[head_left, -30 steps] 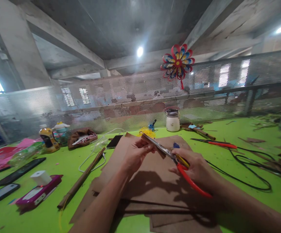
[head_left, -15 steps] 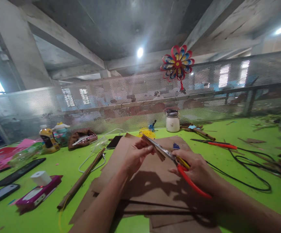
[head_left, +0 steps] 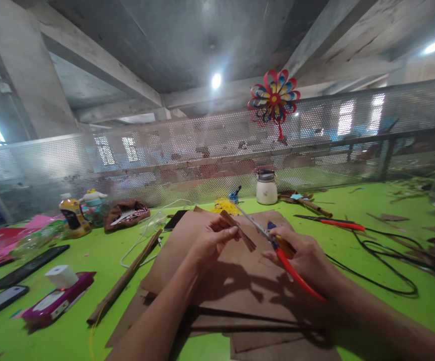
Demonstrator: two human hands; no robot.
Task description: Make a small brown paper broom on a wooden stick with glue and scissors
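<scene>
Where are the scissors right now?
In the head view, right of centre, the scissors are in the right hand, their blades beside the brown strip in the left hand.

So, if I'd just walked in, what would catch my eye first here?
Probably the red, blue and yellow flower-shaped ornament, up right of centre before the perforated panel. Next, the bright green table spreading across the lower half. At its middle, the right hand holds red-handled scissors beside the brown strip in the left hand.
</scene>
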